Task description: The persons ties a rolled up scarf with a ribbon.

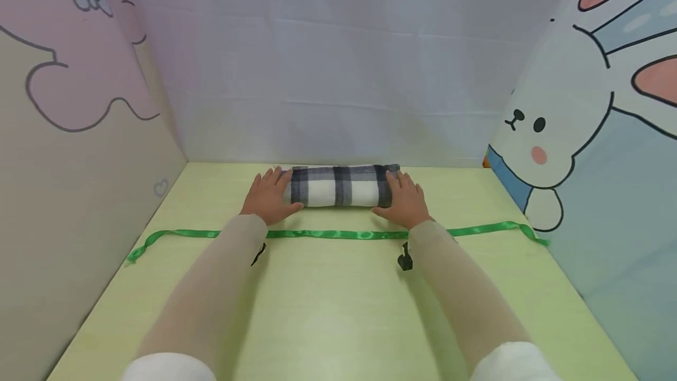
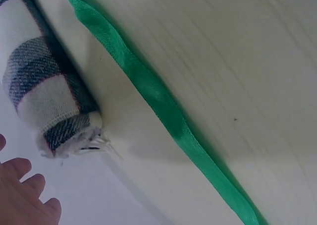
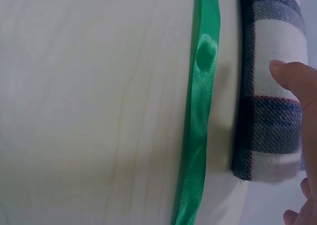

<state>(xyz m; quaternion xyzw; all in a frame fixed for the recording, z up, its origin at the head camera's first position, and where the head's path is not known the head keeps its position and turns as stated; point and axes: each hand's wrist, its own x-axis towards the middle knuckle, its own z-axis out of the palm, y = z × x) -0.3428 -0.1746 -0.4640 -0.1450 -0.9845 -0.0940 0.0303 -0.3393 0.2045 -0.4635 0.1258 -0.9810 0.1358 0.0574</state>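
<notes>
A rolled-up plaid cloth [image 1: 351, 187] in white, grey and near-black lies crosswise at the back of the table. My left hand [image 1: 268, 196] is at its left end with fingers straight and thumb spread; in the left wrist view that hand [image 2: 27, 195] shows beside the frayed, fringed end [image 2: 74, 140]. At the other end, my right hand [image 1: 406, 199] lies with fingers extended over the corner. Its thumb overlaps the cloth roll [image 3: 277, 41] in the right wrist view. A green satin ribbon [image 1: 338, 234] stretches across the table, in front of the roll and beneath both wrists.
The pale yellow table [image 1: 328, 304] meets a white curtain [image 1: 338, 75] right behind the roll. Cartoon-printed panels, the left one [image 1: 79, 163] and the right one [image 1: 624, 204], border the sides. A small black object [image 1: 405, 257] shows by the right wrist.
</notes>
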